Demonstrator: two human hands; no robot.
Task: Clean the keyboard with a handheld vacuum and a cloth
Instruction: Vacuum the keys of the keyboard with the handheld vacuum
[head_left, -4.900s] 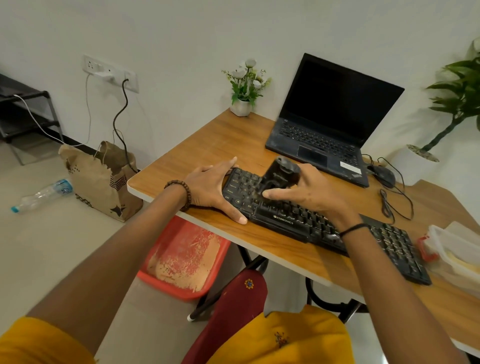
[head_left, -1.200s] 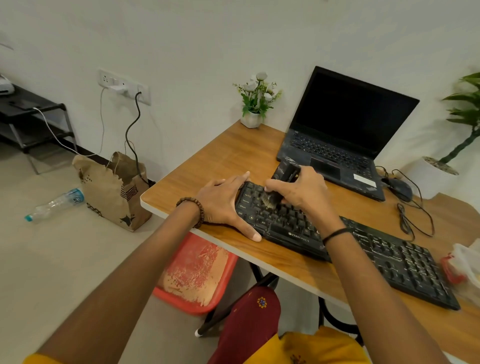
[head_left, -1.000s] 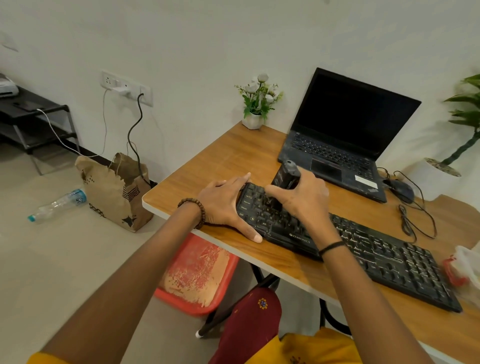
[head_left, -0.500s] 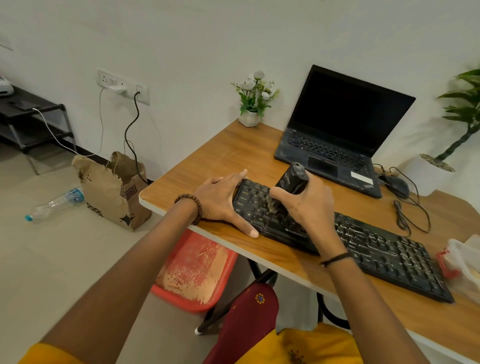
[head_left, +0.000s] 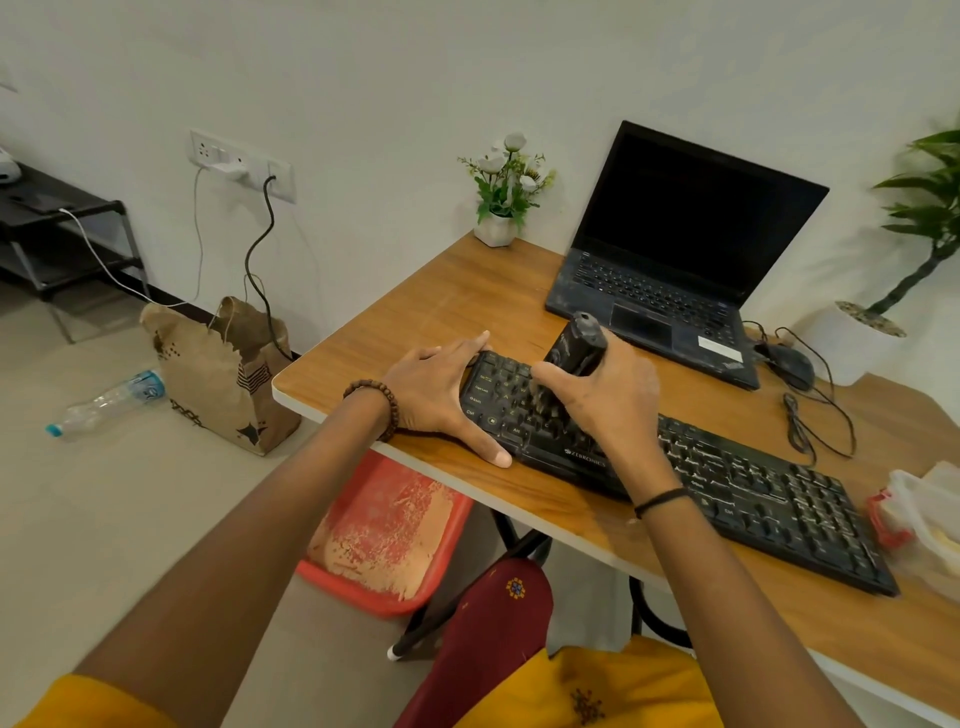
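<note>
The right hand (head_left: 608, 400) grips a stubby black vacuum (head_left: 576, 345), bristly tip seemingly touching the dusty keyboard (head_left: 753, 483); the left hand (head_left: 436, 389) lies flat-fingered on its end.

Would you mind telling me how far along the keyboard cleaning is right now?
Nothing looks finished yet. In hand: the right hand grips the vacuum, its brush on the left-end keys, while the left hand steadies the keyboard. Left: the pale-specked middle and right keys, then the cloth wipe; I see no cloth.
</note>
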